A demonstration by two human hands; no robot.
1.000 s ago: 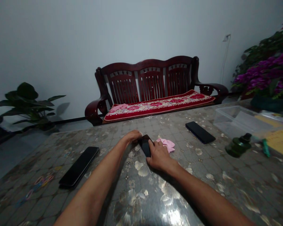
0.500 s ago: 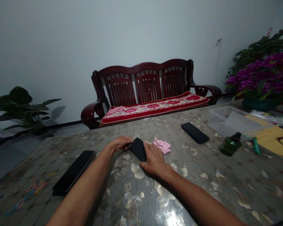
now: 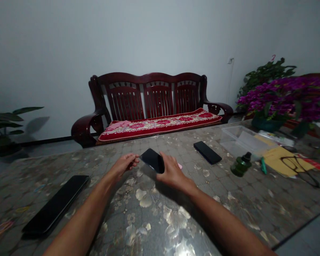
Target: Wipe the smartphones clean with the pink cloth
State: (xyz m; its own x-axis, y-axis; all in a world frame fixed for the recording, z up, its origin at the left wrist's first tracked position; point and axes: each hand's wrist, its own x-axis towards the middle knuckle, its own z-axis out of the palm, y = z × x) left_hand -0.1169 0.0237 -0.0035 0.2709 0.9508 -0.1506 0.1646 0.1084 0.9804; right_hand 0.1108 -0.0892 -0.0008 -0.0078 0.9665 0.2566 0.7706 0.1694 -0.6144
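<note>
My right hand [image 3: 173, 171] is closed around the right end of a black smartphone [image 3: 151, 160], which is tilted a little above the table. Close to the phone's left corner, the fingers of my left hand [image 3: 126, 164] are pinched together. Whatever they hold, if anything, is too small to make out. A pink cloth [image 3: 180, 166] lies mostly hidden behind my right hand. To the right lies a second dark phone [image 3: 207, 152]. Beside my left forearm rests a larger black device [image 3: 57, 204] with a glossy top.
A green bottle [image 3: 240, 165], a clear plastic box [image 3: 240, 140], a yellow envelope [image 3: 277, 160] and glasses [image 3: 296, 165] are on the right of the patterned table [image 3: 138, 231]. Rubber bands [image 3: 1, 229] lie at the left. Behind the table stands a wooden bench [image 3: 157, 92].
The phone has been lifted and tilted, and its glossy face now shows. My left fingers have come off its edge slightly to the left. The camera view has turned to the right.
</note>
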